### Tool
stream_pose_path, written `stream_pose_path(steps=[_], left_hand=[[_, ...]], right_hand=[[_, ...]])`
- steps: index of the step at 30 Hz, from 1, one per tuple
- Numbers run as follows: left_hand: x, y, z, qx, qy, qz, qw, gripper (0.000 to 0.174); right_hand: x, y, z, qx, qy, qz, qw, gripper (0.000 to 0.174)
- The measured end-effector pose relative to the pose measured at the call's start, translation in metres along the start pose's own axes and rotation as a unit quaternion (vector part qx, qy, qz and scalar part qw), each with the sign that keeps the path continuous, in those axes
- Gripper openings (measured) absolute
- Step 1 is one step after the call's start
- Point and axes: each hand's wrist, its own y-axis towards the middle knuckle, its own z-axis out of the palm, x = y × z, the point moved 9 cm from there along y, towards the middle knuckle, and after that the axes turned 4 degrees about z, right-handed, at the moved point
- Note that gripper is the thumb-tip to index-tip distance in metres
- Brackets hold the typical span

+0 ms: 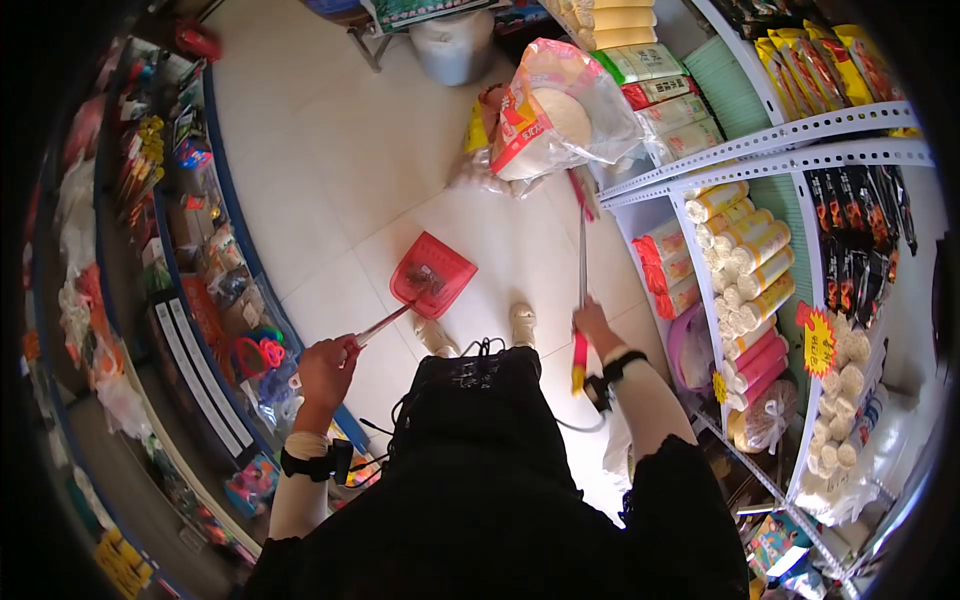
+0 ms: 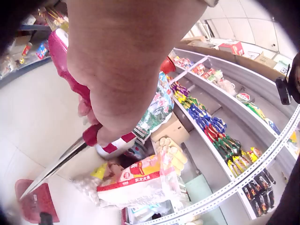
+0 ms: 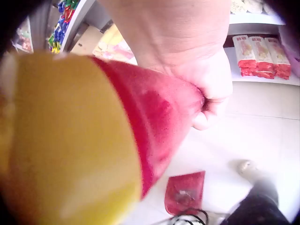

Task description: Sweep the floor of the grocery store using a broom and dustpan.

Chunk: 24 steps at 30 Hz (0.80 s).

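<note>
My left hand grips the long metal handle of a red dustpan, whose pan is low over the tiled floor in front of my feet. Some dark debris lies in the pan. In the left wrist view the handle's pink grip runs through the curled fingers. My right hand holds a broom by its red and yellow handle end. The broom's reddish head points away from me, beside a large plastic rice bag at the foot of the right shelves.
Shelves with noodle packs and snack bags stand close on my right. Stocked shelves with a blue edge line my left. A grey-white bucket stands at the back. My shoes are just behind the dustpan.
</note>
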Motion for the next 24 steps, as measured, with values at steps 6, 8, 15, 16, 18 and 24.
stream_pose_path(steps=[6, 8, 15, 16, 18, 24], left_hand=[[0.016, 0.022, -0.012, 0.012, -0.005, 0.043, 0.999, 0.015], [0.019, 0.024, -0.012, 0.02, 0.005, 0.048, 0.999, 0.016], [0.001, 0.04, 0.004, 0.023, 0.004, 0.077, 0.997, 0.019], [0.0, 0.04, 0.006, 0.033, 0.009, 0.069, 0.997, 0.02], [-0.004, 0.038, 0.007, 0.045, 0.014, 0.064, 0.997, 0.02], [-0.011, 0.041, 0.024, 0.042, 0.027, 0.095, 0.994, 0.023]], right_hand=[[0.054, -0.213, -0.085, 0.153, 0.278, 0.241, 0.917, 0.068], [0.046, -0.215, -0.092, 0.12, 0.294, 0.219, 0.923, 0.067], [0.049, -0.112, -0.037, 0.077, 0.253, 0.134, 0.955, 0.051], [0.046, -0.121, -0.011, 0.088, 0.216, 0.121, 0.965, 0.054], [0.041, -0.143, 0.034, 0.108, 0.141, 0.093, 0.98, 0.061], [0.03, -0.27, -0.039, 0.129, 0.388, 0.258, 0.875, 0.063]])
